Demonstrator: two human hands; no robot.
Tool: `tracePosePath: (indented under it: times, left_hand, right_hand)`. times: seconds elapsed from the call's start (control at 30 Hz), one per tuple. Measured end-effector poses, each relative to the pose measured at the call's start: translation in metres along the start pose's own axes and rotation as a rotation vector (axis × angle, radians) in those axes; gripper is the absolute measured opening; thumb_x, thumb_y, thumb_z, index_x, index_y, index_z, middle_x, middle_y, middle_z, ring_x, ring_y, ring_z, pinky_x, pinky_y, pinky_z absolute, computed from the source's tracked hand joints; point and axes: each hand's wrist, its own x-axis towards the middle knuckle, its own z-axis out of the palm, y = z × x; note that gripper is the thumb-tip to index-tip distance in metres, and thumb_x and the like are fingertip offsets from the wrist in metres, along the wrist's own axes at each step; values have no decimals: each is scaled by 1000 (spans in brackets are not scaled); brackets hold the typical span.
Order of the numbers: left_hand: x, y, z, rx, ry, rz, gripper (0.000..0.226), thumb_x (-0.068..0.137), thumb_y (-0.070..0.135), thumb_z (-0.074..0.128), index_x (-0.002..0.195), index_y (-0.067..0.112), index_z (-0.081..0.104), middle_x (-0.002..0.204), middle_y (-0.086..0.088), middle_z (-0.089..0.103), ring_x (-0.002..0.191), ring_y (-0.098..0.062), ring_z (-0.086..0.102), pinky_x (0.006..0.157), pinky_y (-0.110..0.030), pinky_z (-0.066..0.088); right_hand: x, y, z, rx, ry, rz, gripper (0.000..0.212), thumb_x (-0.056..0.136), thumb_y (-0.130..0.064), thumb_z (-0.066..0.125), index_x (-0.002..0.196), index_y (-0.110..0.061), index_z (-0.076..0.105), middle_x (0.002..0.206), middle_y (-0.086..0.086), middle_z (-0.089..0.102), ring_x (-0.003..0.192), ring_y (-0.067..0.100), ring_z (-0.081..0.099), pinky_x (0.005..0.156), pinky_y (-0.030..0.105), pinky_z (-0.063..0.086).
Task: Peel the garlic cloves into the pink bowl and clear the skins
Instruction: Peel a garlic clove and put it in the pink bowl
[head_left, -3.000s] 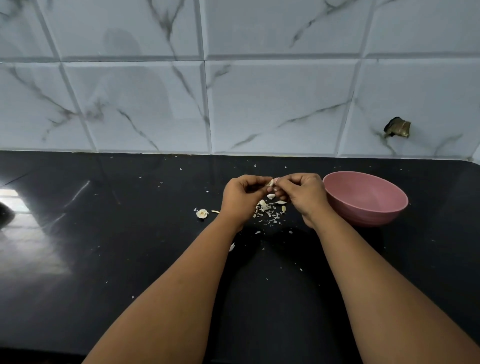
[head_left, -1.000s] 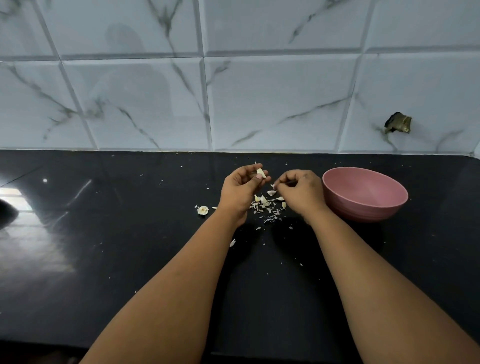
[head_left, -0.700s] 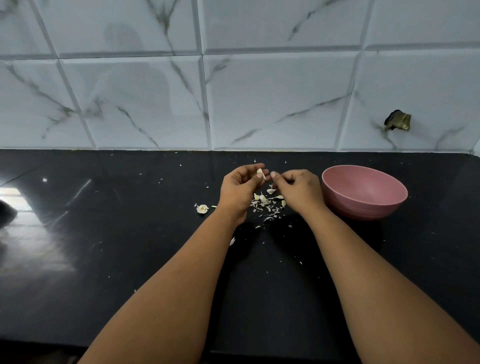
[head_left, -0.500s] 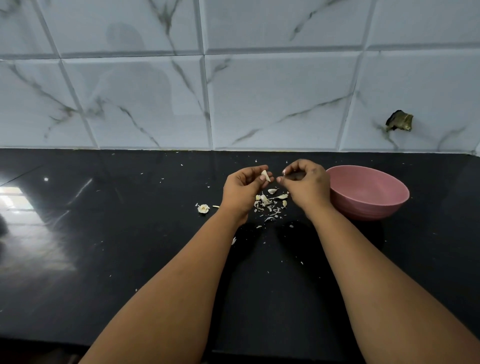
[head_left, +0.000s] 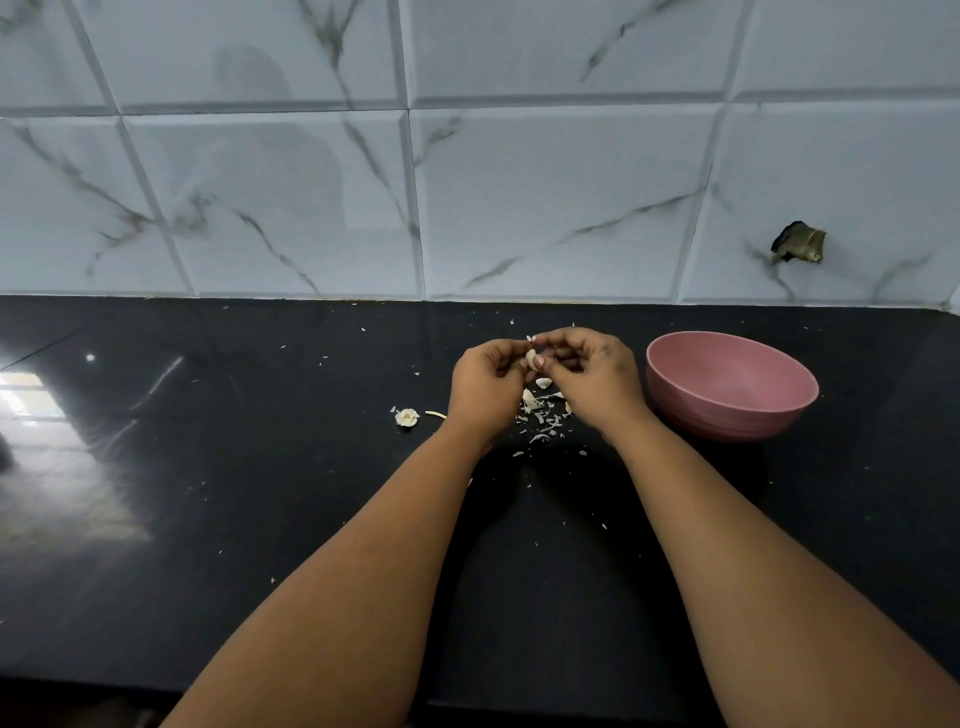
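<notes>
Both hands have closed back together: left hand (head_left: 488, 384) and right hand (head_left: 597, 379) share a pinching grip on the garlic clove (head_left: 530, 358), seemingly half-peeled, above the skins (head_left: 543, 410) on the surface (head_left: 260, 467), beside the pink bowl (head_left: 727, 410).

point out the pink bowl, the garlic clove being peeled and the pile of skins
pink bowl (head_left: 675, 382): head view, on its left outer wall.
garlic clove (head_left: 530, 358): head view, on the pale part showing between the fingers.
pile of skins (head_left: 543, 413): head view, on flakes lying below the hands.
</notes>
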Motion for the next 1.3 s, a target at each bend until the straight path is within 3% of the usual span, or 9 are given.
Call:
tracePosePath:
  times: [0.17, 0.27, 0.37, 0.5, 0.6, 0.73, 0.83, 1.1, 1.3]
  left_hand:
    - [0, -1, 0, 9, 32, 2, 20, 90, -7, 58, 102, 2, 72, 83, -4, 73, 71, -1, 69, 71, -18, 54]
    - [0, 0, 0, 11, 48, 5, 20, 89, -7, 60, 100, 4, 72, 86, -8, 75, 78, -11, 72, 78, -28, 58]
    - [-1, 1, 0, -8, 60, 0, 23, 89, -6, 59, 96, 12, 70, 84, -5, 74, 77, -9, 73, 76, -26, 58]
    - [-1, 3, 0, -117, 75, -68, 9, 92, 4, 64, 97, 9, 69, 90, -11, 75, 86, -18, 74, 76, -30, 58]
    - [-2, 4, -3, -109, 71, -62, 10, 92, 5, 66, 85, 11, 70, 80, -5, 75, 77, -15, 74, 74, -27, 58]
    - [-3, 5, -3, -11, 51, -32, 11, 92, 6, 66, 83, 11, 71, 75, -1, 74, 71, -9, 73, 71, -25, 59]
    - [-4, 6, -2, 48, 50, -11, 7, 92, 8, 66, 88, 6, 72, 80, -5, 75, 76, -12, 74, 78, -32, 61]
    - [-4, 5, -1, 155, 66, 11, 11, 91, 7, 65, 84, 13, 71, 74, -1, 74, 73, -11, 74, 82, -42, 60]
    - [-4, 7, -2, 216, 99, 25, 8, 85, 17, 71, 77, 18, 73, 68, 2, 74, 72, -15, 74, 76, -43, 61]
  right_hand:
    - [-2, -1, 0, 58, -32, -17, 23, 81, -8, 76, 91, -29, 74, 76, -3, 74, 71, 8, 71, 74, 25, 58]
    - [-1, -1, 1, 77, -33, -8, 23, 80, -10, 78, 91, -30, 74, 77, -4, 73, 71, 8, 71, 74, 26, 58]
    - [0, 0, 3, 68, -9, -3, 22, 83, -6, 73, 94, -25, 74, 80, -1, 73, 78, 16, 72, 80, 35, 59]
    - [1, 1, 4, 151, 25, 54, 19, 85, -3, 70, 97, -18, 73, 88, 6, 73, 88, 23, 71, 87, 43, 57]
    - [1, 1, 4, 174, 41, 79, 19, 86, -2, 69, 95, -19, 72, 90, 8, 73, 90, 25, 71, 87, 43, 58]
    - [1, 2, 3, 163, 33, 68, 21, 85, -3, 70, 90, -23, 72, 89, 3, 74, 89, 19, 71, 85, 41, 58]
    - [1, 3, 3, 116, 34, 36, 22, 84, -4, 71, 88, -26, 72, 86, -2, 74, 83, 11, 70, 84, 36, 59]
    - [1, 4, 3, 97, 27, 24, 20, 82, -2, 73, 90, -20, 74, 85, 1, 75, 83, 16, 72, 82, 37, 60]
    - [1, 3, 4, 113, 6, 31, 26, 82, -1, 73, 86, -26, 73, 82, -3, 74, 77, 7, 69, 77, 28, 59]
